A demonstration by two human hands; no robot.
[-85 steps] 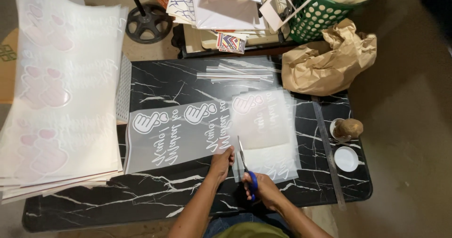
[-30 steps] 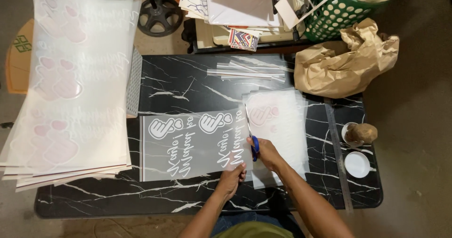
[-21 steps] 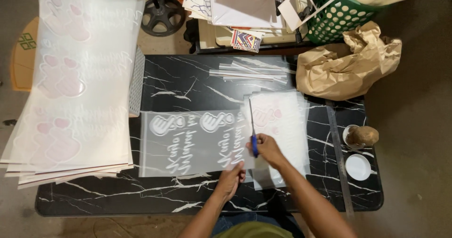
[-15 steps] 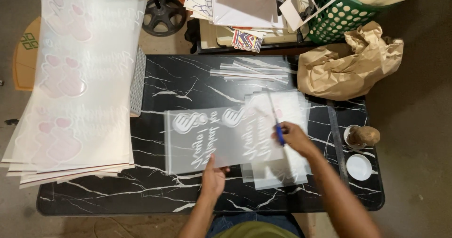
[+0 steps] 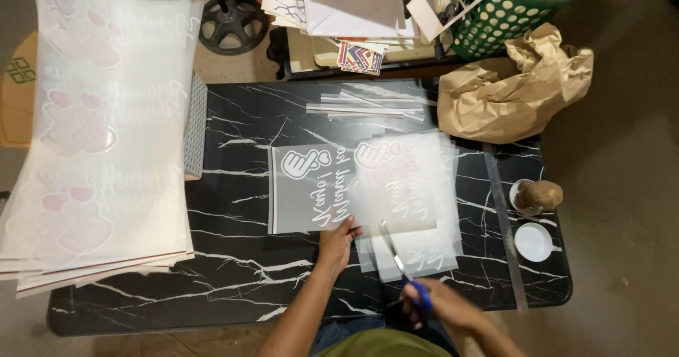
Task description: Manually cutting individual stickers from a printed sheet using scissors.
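On the black marble-patterned table (image 5: 233, 265) lies a translucent film sheet (image 5: 311, 187) printed with white hand symbols and script. Its right part overlaps a small stack of similar cut sheets (image 5: 414, 187). My left hand (image 5: 338, 238) rests flat on the sheet's near edge. My right hand (image 5: 440, 306) is near the table's front edge and grips blue-handled scissors (image 5: 403, 268), blades pointing up toward the stack. The right hand is motion-blurred.
A tall pile of large printed film sheets (image 5: 99, 138) covers the table's left end. Thin cut strips (image 5: 368, 102) lie at the back. A crumpled brown paper bag (image 5: 513, 92), a long ruler (image 5: 506, 230), a small cup (image 5: 537, 196) and a white lid (image 5: 532, 241) sit at right. A green basket (image 5: 502, 18) stands behind.
The printed sheet slid right over the stack. My right hand with the scissors pulled back from the sheet's middle to the front edge; my left hand moved up onto the sheet.
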